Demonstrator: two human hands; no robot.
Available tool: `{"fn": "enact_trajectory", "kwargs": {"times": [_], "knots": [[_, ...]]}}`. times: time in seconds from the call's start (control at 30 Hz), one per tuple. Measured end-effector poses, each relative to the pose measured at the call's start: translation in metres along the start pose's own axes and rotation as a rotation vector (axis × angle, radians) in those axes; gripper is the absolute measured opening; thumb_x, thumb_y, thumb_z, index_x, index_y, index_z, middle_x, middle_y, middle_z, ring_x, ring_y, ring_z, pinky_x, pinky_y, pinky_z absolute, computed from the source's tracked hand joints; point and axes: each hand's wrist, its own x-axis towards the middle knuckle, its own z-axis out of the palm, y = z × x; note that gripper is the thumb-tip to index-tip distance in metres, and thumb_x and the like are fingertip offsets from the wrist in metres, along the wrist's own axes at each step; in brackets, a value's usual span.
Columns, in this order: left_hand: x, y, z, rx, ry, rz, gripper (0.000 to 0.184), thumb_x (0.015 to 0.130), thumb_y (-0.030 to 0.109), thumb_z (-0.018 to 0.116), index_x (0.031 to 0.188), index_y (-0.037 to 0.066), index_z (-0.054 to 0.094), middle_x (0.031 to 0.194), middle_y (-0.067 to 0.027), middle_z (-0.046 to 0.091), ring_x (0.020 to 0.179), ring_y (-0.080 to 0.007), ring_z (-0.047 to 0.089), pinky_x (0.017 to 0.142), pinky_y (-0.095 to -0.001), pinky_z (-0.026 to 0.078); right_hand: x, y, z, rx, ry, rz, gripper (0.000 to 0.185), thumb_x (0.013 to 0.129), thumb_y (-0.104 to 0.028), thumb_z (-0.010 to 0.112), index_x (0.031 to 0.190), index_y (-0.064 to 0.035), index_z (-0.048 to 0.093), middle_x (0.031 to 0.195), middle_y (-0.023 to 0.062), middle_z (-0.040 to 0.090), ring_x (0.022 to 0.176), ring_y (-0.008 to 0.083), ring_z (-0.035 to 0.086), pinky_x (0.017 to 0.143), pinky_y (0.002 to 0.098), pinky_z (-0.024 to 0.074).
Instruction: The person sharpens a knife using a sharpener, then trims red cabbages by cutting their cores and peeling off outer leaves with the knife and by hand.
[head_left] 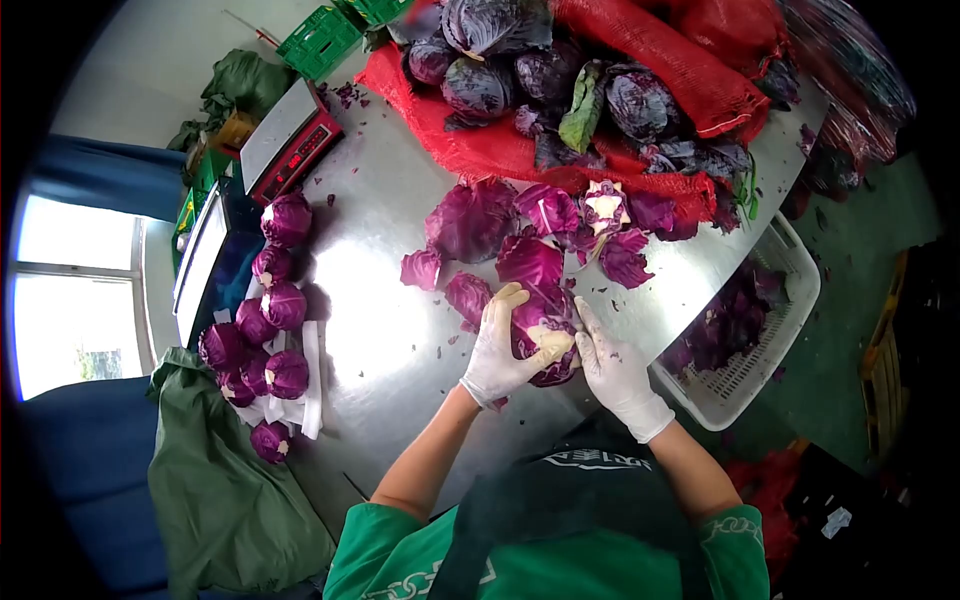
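My left hand (502, 352), in a white glove, is wrapped over the left side of a red cabbage (545, 312) that rests on the metal table (378, 335). The cabbage's pale cut stem end shows near my thumb. My right hand (615, 372), also gloved, is at the cabbage's right side with its fingers drawn together; whatever they hold, if anything, is hidden. Loose purple leaves (472, 220) and a pale cut stem piece (606, 207) lie just beyond the cabbage.
Whole cabbages (645, 103) lie on a red mesh sack (440, 145) at the back. Trimmed cabbages (285, 305) are grouped at the left, near a red scale (292, 150). A white basket (712, 405) of leaves stands beyond the table's right edge.
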Motion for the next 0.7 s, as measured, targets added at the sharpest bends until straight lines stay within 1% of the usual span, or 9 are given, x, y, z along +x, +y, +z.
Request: {"fn": "enact_trajectory", "kwargs": {"times": [0.1,0.17,0.2,0.3,0.33,0.37,0.43,0.57,0.7], "knots": [[-0.005,-0.001,0.005,-0.013,0.028,-0.022,0.078,0.073,0.019,0.083,0.131,-0.004,0.036,0.139,-0.0228,0.037,0.130,-0.0352,0.040,0.109,-0.0425,0.034,0.014,0.015,0.001,0.038,0.025,-0.009,0.045,0.102,-0.037,0.044,0.143,-0.0199,0.046,0.078,0.0167,0.068,0.064,0.0368,0.064,0.059,0.0451,0.0504],[-0.006,0.000,0.005,-0.025,0.055,-0.009,0.078,0.072,0.017,0.082,0.131,-0.004,0.036,0.139,-0.0224,0.037,0.130,-0.0348,0.040,0.109,-0.0421,0.033,0.029,0.037,-0.003,-0.066,-0.103,0.397,0.046,0.103,-0.043,0.036,0.140,-0.0186,0.049,0.093,0.0216,0.068,0.081,0.0400,0.066,0.071,0.0480,0.0520],[-0.014,-0.005,0.004,-0.018,0.050,0.026,0.081,0.071,0.017,0.082,0.133,-0.004,0.035,0.139,-0.0221,0.037,0.130,-0.0341,0.040,0.109,-0.0420,0.034,0.031,0.064,-0.001,0.055,-0.073,0.403,0.051,0.103,-0.048,0.031,0.137,-0.0161,0.051,0.105,0.0228,0.067,0.097,0.0408,0.064,0.083,0.0477,0.0511],[-0.017,-0.008,0.008,-0.029,0.085,-0.040,0.091,0.070,0.024,0.084,0.139,-0.003,0.032,0.139,-0.0221,0.036,0.130,-0.0344,0.038,0.110,-0.0428,0.032,0.035,0.045,-0.016,0.085,-0.205,0.375,0.053,0.101,-0.047,0.040,0.144,-0.0151,0.042,0.115,0.0171,0.067,0.100,0.0370,0.065,0.086,0.0421,0.0515],[-0.016,-0.004,0.006,0.009,0.061,-0.031,0.092,0.071,0.026,0.084,0.141,-0.003,0.030,0.139,-0.0222,0.037,0.129,-0.0354,0.038,0.110,-0.0436,0.031,0.029,0.030,-0.008,0.251,0.033,0.047,0.059,0.098,-0.047,0.049,0.147,-0.0163,0.038,0.120,0.0152,0.066,0.101,0.0353,0.066,0.087,0.0409,0.0514],[-0.009,0.000,0.003,0.048,0.043,-0.005,0.094,0.072,0.027,0.083,0.142,-0.003,0.029,0.138,-0.0223,0.037,0.129,-0.0364,0.039,0.111,-0.0445,0.031,0.026,0.013,-0.009,0.072,-0.017,0.056,0.068,0.093,-0.051,0.057,0.147,-0.0167,0.036,0.121,0.0133,0.066,0.105,0.0344,0.065,0.090,0.0399,0.0508],[-0.004,0.009,-0.008,0.146,-0.082,-0.076,0.089,0.074,0.034,0.080,0.145,0.004,0.036,0.140,-0.0233,0.037,0.131,-0.0373,0.037,0.110,-0.0458,0.031,0.027,0.005,-0.009,-0.099,-0.090,-0.050,0.071,0.088,-0.054,0.061,0.145,-0.0157,0.041,0.122,0.0130,0.065,0.106,0.0345,0.064,0.091,0.0396,0.0508],[-0.001,0.017,-0.013,0.246,-0.086,-0.035,0.086,0.074,0.039,0.079,0.143,0.005,0.040,0.141,-0.0230,0.039,0.132,-0.0390,0.037,0.110,-0.0473,0.029,0.030,0.011,-0.025,0.083,-0.245,0.052,0.061,0.087,-0.052,0.062,0.135,-0.0144,0.054,0.120,0.0157,0.065,0.104,0.0329,0.065,0.090,0.0392,0.0515],[-0.002,0.011,-0.008,0.229,-0.087,0.014,0.090,0.074,0.043,0.078,0.142,0.001,0.037,0.141,-0.0222,0.042,0.132,-0.0392,0.039,0.111,-0.0497,0.026,0.036,0.011,-0.027,0.015,-0.259,0.147,0.034,0.091,-0.035,0.058,0.111,-0.0080,0.063,0.091,0.0194,0.068,0.080,0.0377,0.066,0.072,0.0450,0.0531]]}}
